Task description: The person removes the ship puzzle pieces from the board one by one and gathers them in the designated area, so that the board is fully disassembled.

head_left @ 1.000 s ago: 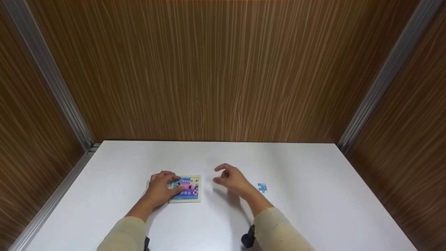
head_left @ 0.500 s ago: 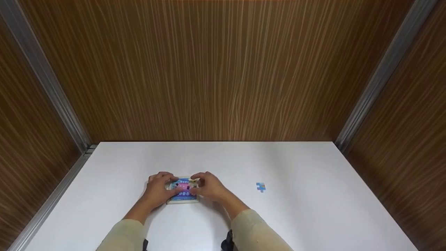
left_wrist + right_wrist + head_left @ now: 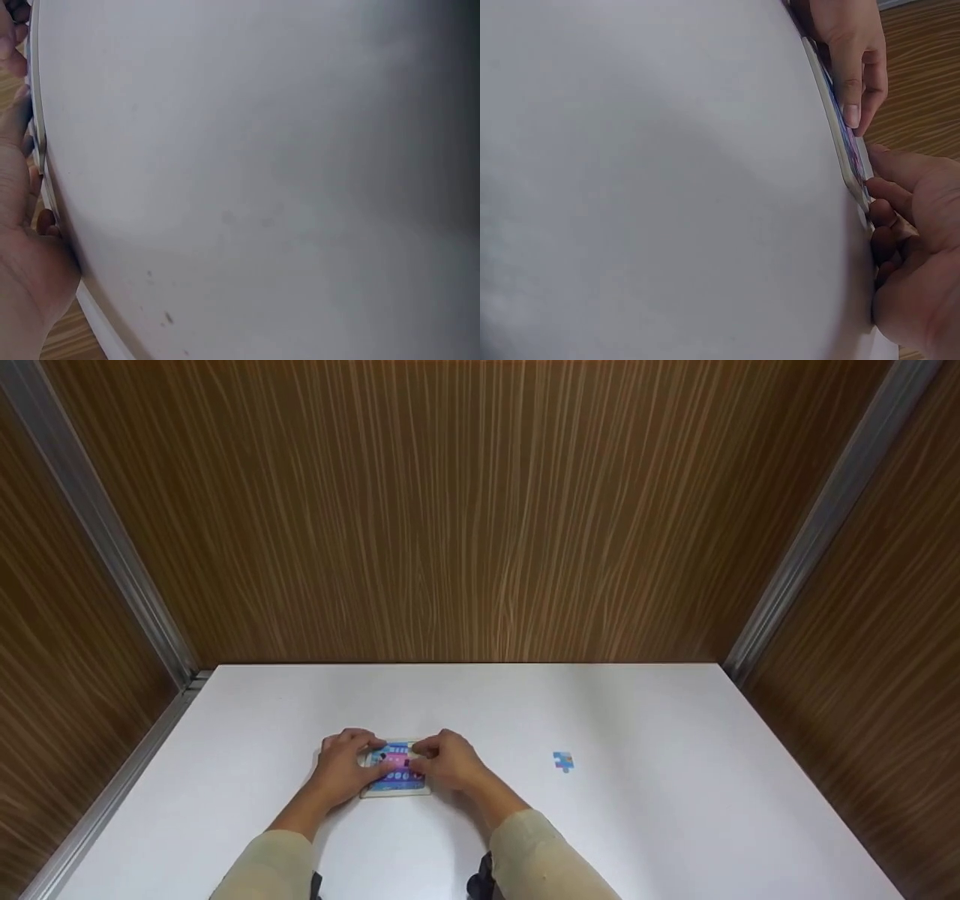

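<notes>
A small square jigsaw puzzle [image 3: 397, 785] in a pale frame lies on the white table, its picture blue, pink and purple. My left hand [image 3: 337, 769] grips its left side, thumb over the picture and fingers by the far left edge. At the right side, my right hand [image 3: 452, 765] brings thumb and forefinger together on a puzzle piece, mostly hidden under the fingers. The right wrist view shows the frame [image 3: 832, 112] edge-on, with the left thumb [image 3: 850, 90] on top. One loose blue puzzle piece [image 3: 563, 761] lies farther right, apart from both hands.
The white table [image 3: 675, 810] extends around the puzzle. Wood-grain panels [image 3: 465, 510] rise behind it and at both sides, with grey metal posts [image 3: 817, 510] at the corners. A dark strap piece [image 3: 481, 877] sits at the right sleeve.
My right hand has come left from above the table onto the puzzle's right side, and its thumb and forefinger have drawn closer together. The left hand keeps its place.
</notes>
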`<act>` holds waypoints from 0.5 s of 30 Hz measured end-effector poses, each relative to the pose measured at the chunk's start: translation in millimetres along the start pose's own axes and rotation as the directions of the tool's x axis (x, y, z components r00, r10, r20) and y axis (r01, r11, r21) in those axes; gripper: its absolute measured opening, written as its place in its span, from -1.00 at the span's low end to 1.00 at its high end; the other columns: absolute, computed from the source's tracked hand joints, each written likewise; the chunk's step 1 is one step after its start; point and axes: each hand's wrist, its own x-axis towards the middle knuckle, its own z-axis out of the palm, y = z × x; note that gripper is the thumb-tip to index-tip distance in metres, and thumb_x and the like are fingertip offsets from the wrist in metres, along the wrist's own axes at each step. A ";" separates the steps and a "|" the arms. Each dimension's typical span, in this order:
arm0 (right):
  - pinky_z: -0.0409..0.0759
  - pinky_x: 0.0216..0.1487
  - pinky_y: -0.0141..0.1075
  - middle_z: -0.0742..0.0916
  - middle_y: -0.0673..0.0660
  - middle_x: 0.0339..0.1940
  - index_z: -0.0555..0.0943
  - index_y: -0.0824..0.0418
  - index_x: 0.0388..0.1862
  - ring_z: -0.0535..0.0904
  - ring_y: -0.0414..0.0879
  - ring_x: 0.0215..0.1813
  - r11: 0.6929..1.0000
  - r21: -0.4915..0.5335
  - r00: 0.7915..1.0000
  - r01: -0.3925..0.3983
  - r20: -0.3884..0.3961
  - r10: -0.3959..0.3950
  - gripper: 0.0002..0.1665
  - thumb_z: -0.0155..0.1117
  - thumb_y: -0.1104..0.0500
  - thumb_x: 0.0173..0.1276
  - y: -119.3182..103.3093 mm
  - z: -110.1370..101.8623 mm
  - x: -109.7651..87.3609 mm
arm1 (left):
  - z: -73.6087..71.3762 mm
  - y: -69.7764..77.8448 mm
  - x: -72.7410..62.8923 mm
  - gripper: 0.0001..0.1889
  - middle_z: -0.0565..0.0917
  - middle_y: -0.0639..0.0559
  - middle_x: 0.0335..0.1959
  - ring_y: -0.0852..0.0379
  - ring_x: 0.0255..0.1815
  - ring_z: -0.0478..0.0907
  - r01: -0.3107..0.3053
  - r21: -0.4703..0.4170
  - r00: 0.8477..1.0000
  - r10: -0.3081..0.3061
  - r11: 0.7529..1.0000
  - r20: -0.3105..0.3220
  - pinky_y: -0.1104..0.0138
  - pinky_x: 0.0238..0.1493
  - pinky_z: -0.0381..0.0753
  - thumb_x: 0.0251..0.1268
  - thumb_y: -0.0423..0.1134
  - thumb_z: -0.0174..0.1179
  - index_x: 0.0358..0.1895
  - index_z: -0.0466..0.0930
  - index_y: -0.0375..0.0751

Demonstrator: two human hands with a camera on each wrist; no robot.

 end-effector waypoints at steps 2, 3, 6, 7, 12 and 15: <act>0.66 0.40 0.00 0.73 0.09 0.05 0.80 0.11 0.19 0.65 -0.05 0.09 1.000 0.002 1.000 -0.012 0.002 0.012 -0.65 0.49 0.04 0.50 0.4 0.9 0.5 | 0.3 0.6 -0.8 -0.48 0.50 -0.11 0.54 -0.29 0.65 0.21 0.003 -0.002 1.000 -0.003 1.000 0.000 -0.31 0.67 0.26 0.39 0.13 0.48 0.31 0.71 0.01; 0.65 0.41 0.00 0.72 0.09 0.05 0.81 0.10 0.19 0.64 -0.05 0.10 1.000 0.002 1.000 -0.022 0.002 0.022 -0.65 0.49 0.03 0.50 0.5 1.4 0.8 | 0.5 0.7 -1.1 -0.48 0.51 -0.11 0.54 -0.30 0.66 0.21 0.003 -0.003 1.000 -0.003 1.000 0.000 -0.31 0.67 0.26 0.39 0.13 0.48 0.30 0.72 0.01; 0.62 0.44 0.01 0.71 0.06 0.05 0.81 0.05 0.16 0.62 -0.05 0.11 0.998 0.015 0.998 -0.057 -0.003 0.057 -0.67 0.51 0.02 0.49 -0.5 3.0 1.6 | 1.0 0.7 -1.4 -0.49 0.50 -0.12 0.54 -0.30 0.66 0.21 0.002 -0.003 1.000 -0.002 1.000 0.001 -0.31 0.67 0.27 0.40 0.11 0.48 0.30 0.72 0.00; 0.62 0.43 0.00 0.70 0.05 0.04 0.81 0.04 0.15 0.61 -0.05 0.11 0.997 0.022 0.998 -0.067 -0.007 0.067 -0.67 0.52 0.02 0.48 -1.0 3.3 1.8 | 1.2 0.3 -1.2 -0.50 0.50 -0.12 0.54 -0.31 0.66 0.21 0.003 -0.004 1.000 -0.003 1.000 0.002 -0.31 0.67 0.27 0.40 0.11 0.48 0.30 0.72 0.00; 0.60 0.14 -0.16 0.69 0.03 -0.11 0.81 0.05 0.05 0.57 -0.08 -0.02 0.997 0.022 0.996 -0.074 -0.042 0.075 -0.74 0.56 0.07 0.43 -6.0 4.6 2.3 | 0.8 -1.2 0.3 -0.50 0.51 -0.13 0.53 -0.32 0.66 0.20 -0.009 -0.013 1.000 0.009 1.000 -0.005 -0.31 0.66 0.26 0.39 0.11 0.49 0.29 0.73 0.00; 0.53 0.04 -0.21 0.67 -0.01 -0.18 0.80 0.02 0.01 0.55 -0.10 -0.06 0.996 -0.013 0.994 -0.091 -0.066 0.089 -0.77 0.56 0.06 0.43 -9.7 5.4 2.5 | 0.7 -1.5 1.4 -0.48 0.51 -0.12 0.53 -0.31 0.66 0.20 -0.009 -0.016 1.000 0.009 1.000 -0.006 -0.31 0.66 0.26 0.37 0.13 0.49 0.29 0.73 0.01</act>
